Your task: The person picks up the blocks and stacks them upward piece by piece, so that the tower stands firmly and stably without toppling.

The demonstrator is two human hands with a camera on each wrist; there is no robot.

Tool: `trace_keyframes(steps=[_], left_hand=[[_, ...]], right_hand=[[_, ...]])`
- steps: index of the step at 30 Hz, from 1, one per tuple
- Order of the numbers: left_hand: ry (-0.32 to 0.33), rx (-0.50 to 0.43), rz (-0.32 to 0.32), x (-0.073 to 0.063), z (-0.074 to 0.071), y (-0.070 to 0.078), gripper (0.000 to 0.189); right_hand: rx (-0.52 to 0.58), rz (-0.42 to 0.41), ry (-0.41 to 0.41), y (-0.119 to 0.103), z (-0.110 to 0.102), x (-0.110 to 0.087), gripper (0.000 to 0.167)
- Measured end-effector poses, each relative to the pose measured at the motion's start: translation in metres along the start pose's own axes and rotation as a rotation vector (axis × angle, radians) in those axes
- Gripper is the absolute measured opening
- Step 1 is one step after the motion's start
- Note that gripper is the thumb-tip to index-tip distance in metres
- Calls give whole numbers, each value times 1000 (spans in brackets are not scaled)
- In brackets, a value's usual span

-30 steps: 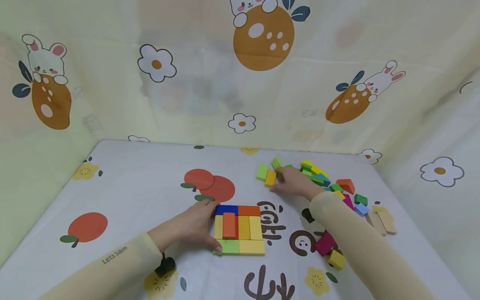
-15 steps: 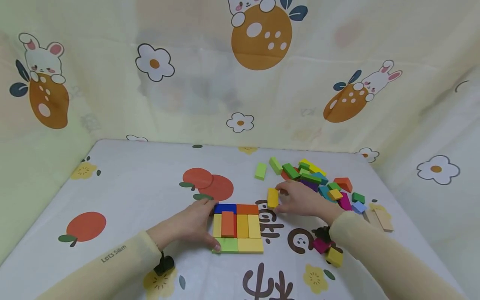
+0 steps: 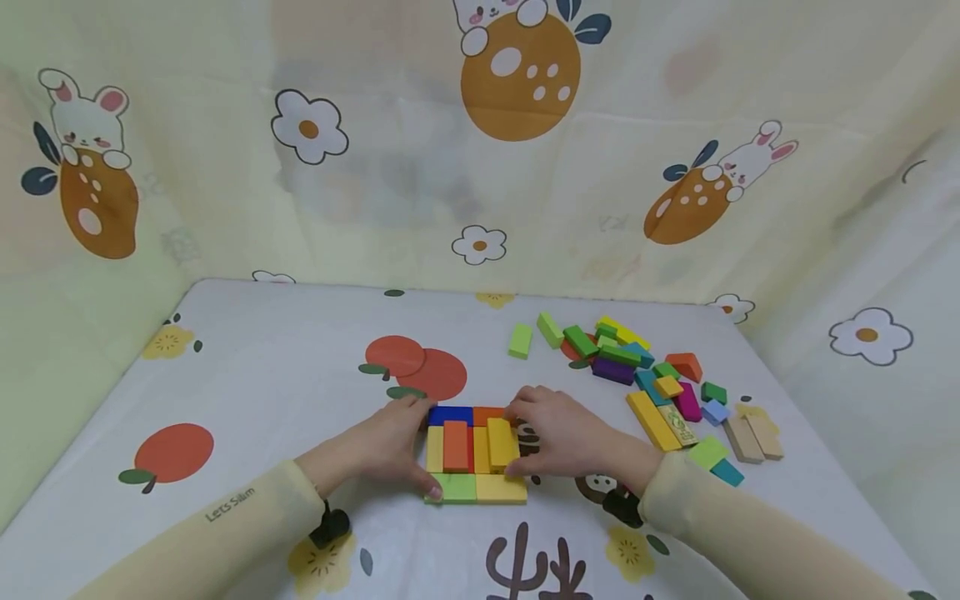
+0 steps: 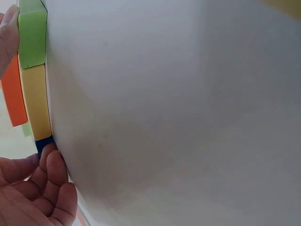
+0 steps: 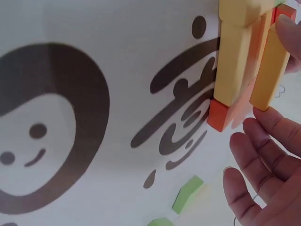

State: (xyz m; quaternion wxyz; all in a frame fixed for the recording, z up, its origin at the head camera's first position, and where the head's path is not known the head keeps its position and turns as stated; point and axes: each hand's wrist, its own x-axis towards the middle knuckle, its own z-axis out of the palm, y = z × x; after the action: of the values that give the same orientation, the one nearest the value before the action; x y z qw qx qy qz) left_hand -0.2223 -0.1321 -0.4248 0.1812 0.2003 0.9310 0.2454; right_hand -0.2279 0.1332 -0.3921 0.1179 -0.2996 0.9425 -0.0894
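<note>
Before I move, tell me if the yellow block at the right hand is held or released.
Held: the right hand pinches the yellow block between thumb and fingertip, one at each end.

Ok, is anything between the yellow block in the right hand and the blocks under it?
Nothing visible stands between the yellow block and the block layout below; the orange block sits left of it. Contact is unclear.

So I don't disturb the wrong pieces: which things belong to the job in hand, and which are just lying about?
Seem part of the job:
yellow block, pinched by the right hand
block layout, held by the left hand

Seem just lying about:
purple block
loose light green blocks
plain wooden blocks
</note>
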Motion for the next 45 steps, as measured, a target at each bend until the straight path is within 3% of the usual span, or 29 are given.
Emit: trace_keyframes(steps=[9,35,41,45], left_hand=[[-3,0,-6,-1,-1,2,117],[0,-1,-10,-2,-3,3,119],[2,2,-5,-2,-2,2,118],[3,5,-7,-2,-2,2,118]], right_hand=[[-12,31,-25,0,3,3,66],[-11,0,-27,5,6,3,70],[2,17,-33,5,5,2,76],[11,50,4,7,-1,-3,76]])
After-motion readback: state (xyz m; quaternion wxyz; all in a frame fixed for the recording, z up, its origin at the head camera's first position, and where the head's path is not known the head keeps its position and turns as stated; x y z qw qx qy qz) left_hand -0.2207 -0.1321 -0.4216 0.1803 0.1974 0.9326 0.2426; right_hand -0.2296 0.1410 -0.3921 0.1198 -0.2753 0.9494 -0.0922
